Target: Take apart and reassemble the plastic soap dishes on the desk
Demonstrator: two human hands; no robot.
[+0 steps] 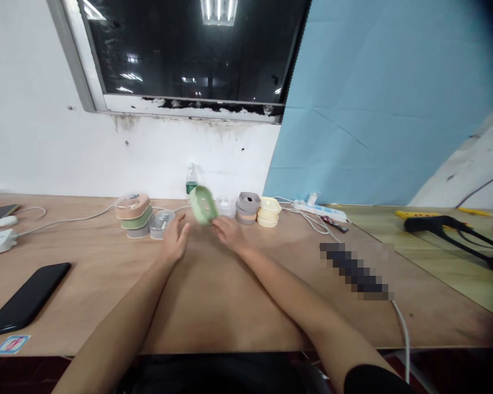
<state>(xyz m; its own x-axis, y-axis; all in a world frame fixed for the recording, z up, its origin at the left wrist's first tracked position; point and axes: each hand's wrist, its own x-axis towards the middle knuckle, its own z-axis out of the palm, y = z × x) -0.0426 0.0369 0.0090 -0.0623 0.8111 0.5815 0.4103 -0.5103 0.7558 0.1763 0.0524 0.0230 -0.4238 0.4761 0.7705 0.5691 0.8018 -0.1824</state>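
Wood-topped bench (213,312) below a dark window (181,60), with a green tray (204,206) held up by the right hand (230,234)

Beyond both hands, the bench is backed by a white wall (168,142), stained and flaking beneath the window; on the right hand's side, the wall is covered by a creased blue sheet (373,98).

One corner of the green tray is pinched between the right hand's fingertips. The tray is tilted in the gap between the hands, just beyond the right fingertips and up to their left, its long axis slanted away from them toward the far left. By the right hand it is gripped; by the left hand (175,239) it is not touched. The left hand's thumb and fingers are spread, with nothing seen to be held. Whether the clear-lidded gray box (161,225) just left of it is brushed by the fingers cannot be told.

Smooth, matte plastic is suggested by the pale tray, its corners rounded and its rim raised; fine detail is lost to blur. Farther left of the left hand, rounded boxes in peach, green and gray are piled in a stack (135,214). Beyond the right hand, clear glossy pieces (227,207) are placed, and to their right mostly gray trays (248,207) and ribbed, cream-yellow trays (268,213) are nested upright. A transparent bottle (191,179), green in its lower part, is set against the wall, behind the held tray.
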